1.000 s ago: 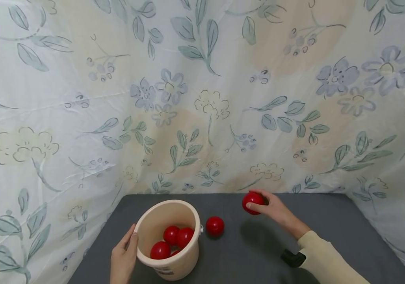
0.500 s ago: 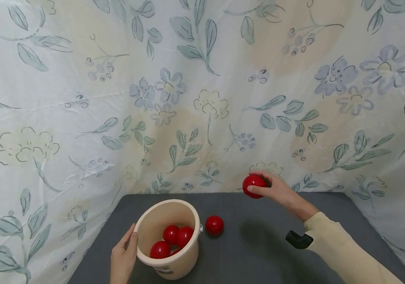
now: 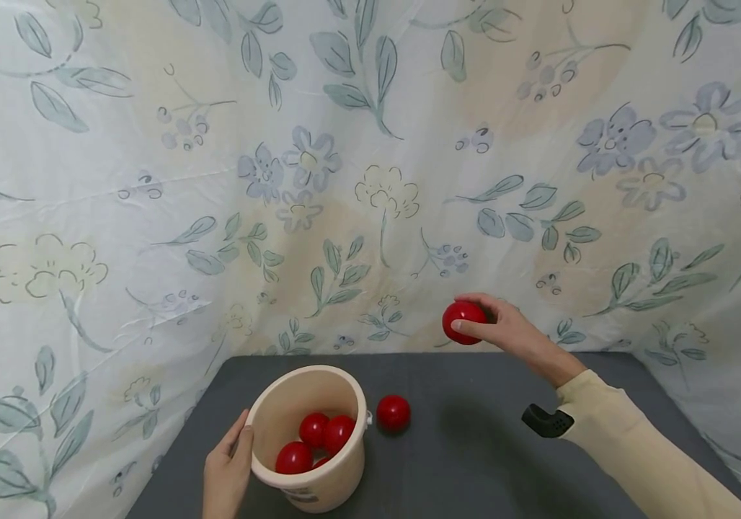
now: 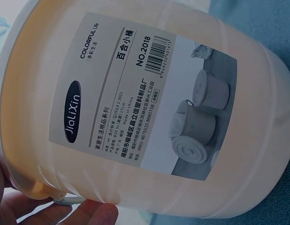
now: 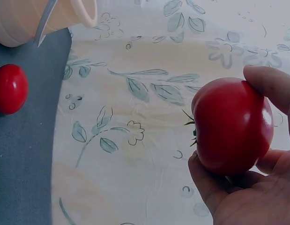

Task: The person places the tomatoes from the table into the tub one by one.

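A red tomato [image 5: 234,124] with a green stem is pinched between the thumb and fingers of my right hand [image 3: 503,328], raised above the back of the dark table. My left hand [image 3: 229,461] grips the rim of a cream plastic bucket [image 3: 338,481], thumb over the edge and fingers along the outside. The bucket leans slightly, its mouth facing me. Inside lie several tomatoes [image 3: 294,457], one partly hidden by the near wall. Another tomato [image 3: 393,413] sits on the table just right of the bucket. In the left wrist view a printed label [image 4: 145,98] covers the bucket's side.
A dark grey tabletop [image 3: 435,468] lies under everything. Behind it and at both sides hangs a floral cloth [image 3: 383,231]. A black strap piece [image 3: 547,421] sticks out from the right sleeve [image 3: 630,440]. The bucket's handle [image 5: 45,23] shows in the right wrist view.
My right hand has lifted the tomato upward, from just over the table's back part to in front of the cloth. The left hand, the bucket and the other tomatoes have stayed put.
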Tool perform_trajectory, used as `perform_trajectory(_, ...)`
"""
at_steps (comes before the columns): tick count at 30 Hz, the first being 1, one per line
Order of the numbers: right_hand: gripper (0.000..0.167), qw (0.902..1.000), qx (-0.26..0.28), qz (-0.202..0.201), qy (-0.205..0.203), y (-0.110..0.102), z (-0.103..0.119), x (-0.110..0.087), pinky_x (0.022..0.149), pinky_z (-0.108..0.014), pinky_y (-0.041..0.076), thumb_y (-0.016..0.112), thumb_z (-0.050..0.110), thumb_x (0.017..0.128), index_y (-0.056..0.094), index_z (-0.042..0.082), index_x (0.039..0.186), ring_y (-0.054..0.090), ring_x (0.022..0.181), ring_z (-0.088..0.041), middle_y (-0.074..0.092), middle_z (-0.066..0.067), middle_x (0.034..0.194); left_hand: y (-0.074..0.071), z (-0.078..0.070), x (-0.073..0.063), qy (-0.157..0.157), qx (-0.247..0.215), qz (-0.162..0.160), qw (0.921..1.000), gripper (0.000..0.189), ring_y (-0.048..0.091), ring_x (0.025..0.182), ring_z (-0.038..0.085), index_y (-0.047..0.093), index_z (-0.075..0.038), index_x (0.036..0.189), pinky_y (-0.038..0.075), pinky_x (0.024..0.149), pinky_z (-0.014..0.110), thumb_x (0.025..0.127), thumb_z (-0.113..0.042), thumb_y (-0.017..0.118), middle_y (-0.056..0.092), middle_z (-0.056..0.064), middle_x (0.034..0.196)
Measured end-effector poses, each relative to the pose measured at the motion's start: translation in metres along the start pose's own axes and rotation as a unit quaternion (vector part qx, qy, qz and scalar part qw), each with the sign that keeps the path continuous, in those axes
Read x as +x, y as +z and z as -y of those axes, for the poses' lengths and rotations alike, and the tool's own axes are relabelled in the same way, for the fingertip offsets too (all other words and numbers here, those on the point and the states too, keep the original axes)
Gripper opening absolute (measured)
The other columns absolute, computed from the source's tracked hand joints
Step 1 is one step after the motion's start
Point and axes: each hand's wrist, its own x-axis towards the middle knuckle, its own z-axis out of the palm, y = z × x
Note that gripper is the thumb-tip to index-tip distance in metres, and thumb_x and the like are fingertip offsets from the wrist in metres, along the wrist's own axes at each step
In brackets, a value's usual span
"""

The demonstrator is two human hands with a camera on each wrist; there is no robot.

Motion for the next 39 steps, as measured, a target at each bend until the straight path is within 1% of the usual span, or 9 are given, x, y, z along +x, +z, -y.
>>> perform_trajectory(7,0.068,1.0,0.005,0.003,-0.007,0.005,0.002,0.004,0.095,-0.04,0.06,0.072,0.038,0.093,0.044,0.014,0.15,0.05,0.13,-0.038,0.05,-0.018,0.148,-0.001,0.0,0.001,0.007,0.008,-0.004,0.9999,0.052,0.041,0.143,0.044,0.051,-0.005,0.148,0.046,0.109,0.053,0.106,-0.035,0.046,0.046,0.024,0.149)
perform_trajectory(12,0.068,0.9999,0.01,0.008,-0.009,0.015,0.003,0.008,0.093,-0.039,0.061,0.073,0.04,0.091,0.046,0.015,0.148,0.05,0.129,-0.037,0.052,-0.017,0.147,-0.001,0.0,0.0,0.007,-0.002,0.0,1.0,0.051,0.043,0.142,0.044,0.05,-0.004,0.148,0.047,0.107,0.053,0.106,-0.034,0.046,0.046,0.025,0.15)
perform_trajectory(15,0.069,0.9999,0.01,0.011,-0.009,0.021,0.004,0.01,0.092,-0.039,0.062,0.075,0.041,0.09,0.047,0.016,0.148,0.05,0.129,-0.037,0.052,-0.016,0.146,-0.001,0.001,0.0,0.006,-0.004,0.002,1.0,0.052,0.041,0.143,0.045,0.05,-0.004,0.148,0.046,0.108,0.053,0.106,-0.034,0.046,0.045,0.024,0.151)
perform_trajectory(22,0.069,0.9997,0.013,0.018,-0.006,0.035,0.012,0.015,0.091,-0.039,0.062,0.076,0.043,0.087,0.049,0.019,0.146,0.051,0.128,-0.035,0.054,-0.013,0.144,0.0,0.001,0.0,0.005,-0.006,0.003,1.0,0.053,0.041,0.143,0.046,0.049,-0.003,0.149,0.047,0.106,0.054,0.106,-0.034,0.046,0.045,0.025,0.151)
perform_trajectory(26,0.068,0.9995,0.013,0.029,-0.005,0.049,0.017,0.018,0.091,-0.038,0.061,0.077,0.043,0.087,0.05,0.021,0.146,0.053,0.127,-0.034,0.056,-0.011,0.143,-0.001,0.002,-0.002,0.005,-0.007,-0.003,1.0,0.052,0.041,0.144,0.045,0.05,-0.004,0.148,0.047,0.107,0.053,0.106,-0.035,0.046,0.046,0.024,0.151)
perform_trajectory(30,0.067,0.999,0.024,0.037,-0.011,0.064,0.02,0.022,0.092,-0.04,0.061,0.077,0.039,0.087,0.05,0.021,0.146,0.053,0.127,-0.033,0.056,-0.011,0.143,0.0,0.002,-0.002,0.002,-0.012,-0.005,0.9999,0.052,0.041,0.144,0.045,0.051,-0.006,0.148,0.047,0.107,0.054,0.106,-0.036,0.046,0.046,0.024,0.151)
perform_trajectory(33,0.067,0.9978,0.041,0.049,-0.021,0.075,0.022,0.025,0.093,-0.041,0.061,0.077,0.036,0.088,0.05,0.018,0.146,0.053,0.126,-0.033,0.057,-0.012,0.142,0.002,0.002,-0.001,-0.001,-0.016,-0.005,0.9999,0.051,0.041,0.144,0.044,0.05,-0.006,0.148,0.047,0.107,0.053,0.106,-0.035,0.046,0.046,0.022,0.152)
perform_trajectory(39,0.062,0.9939,0.068,0.083,-0.025,0.1,0.026,0.032,0.092,-0.039,0.061,0.075,0.033,0.09,0.051,0.019,0.145,0.056,0.122,-0.03,0.059,-0.01,0.138,0.001,0.001,-0.002,-0.001,-0.014,-0.013,0.9998,0.05,0.042,0.144,0.044,0.052,-0.005,0.147,0.047,0.107,0.052,0.106,-0.033,0.046,0.047,0.022,0.151)
